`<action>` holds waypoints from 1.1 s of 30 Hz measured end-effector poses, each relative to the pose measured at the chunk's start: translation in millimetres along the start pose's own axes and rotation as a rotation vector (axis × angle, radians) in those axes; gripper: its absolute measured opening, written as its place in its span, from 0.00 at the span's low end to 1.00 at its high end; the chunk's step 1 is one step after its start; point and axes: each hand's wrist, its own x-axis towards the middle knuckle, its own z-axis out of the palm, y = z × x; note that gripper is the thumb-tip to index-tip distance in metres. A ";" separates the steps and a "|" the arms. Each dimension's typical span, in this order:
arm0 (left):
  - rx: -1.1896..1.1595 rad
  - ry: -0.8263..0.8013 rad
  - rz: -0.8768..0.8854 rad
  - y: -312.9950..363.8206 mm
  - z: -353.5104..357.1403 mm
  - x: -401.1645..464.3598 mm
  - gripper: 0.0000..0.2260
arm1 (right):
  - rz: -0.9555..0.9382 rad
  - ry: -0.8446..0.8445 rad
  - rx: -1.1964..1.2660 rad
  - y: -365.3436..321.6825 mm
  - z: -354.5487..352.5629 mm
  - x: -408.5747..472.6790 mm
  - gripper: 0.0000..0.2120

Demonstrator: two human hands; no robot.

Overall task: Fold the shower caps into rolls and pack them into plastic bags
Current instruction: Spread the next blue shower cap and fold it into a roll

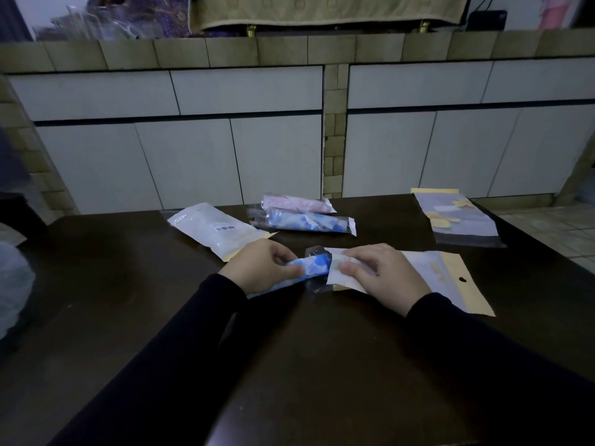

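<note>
My left hand (260,263) grips a rolled blue-and-white shower cap (309,267) on the dark table (289,349). The roll's right end sits at the mouth of a clear plastic bag (418,268) with a yellow header and hang hole. My right hand (383,273) pinches the bag's open end. Behind them lie two packed rolls in clear bags, one blue (306,222) and one pink (297,204).
A white pouch with a barcode (214,230) lies at the back left. A clear bag with yellow strips on it (457,217) lies at the back right corner. Crumpled clear plastic (13,284) sits at the left edge. White cabinet doors (180,162) stand behind the table.
</note>
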 end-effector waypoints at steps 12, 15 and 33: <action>0.503 0.281 0.254 14.8 -9.2 -9.5 0.10 | -0.247 -0.020 -0.077 -0.3 -6.7 1.0 0.16; 0.494 0.302 0.342 18.6 -1.2 -9.3 0.10 | -0.255 -0.007 -0.029 -5.6 -3.0 -0.5 0.16; 0.128 -0.100 0.113 -0.5 -6.6 -2.4 0.05 | -0.136 -0.035 -0.079 -7.2 3.0 -0.5 0.16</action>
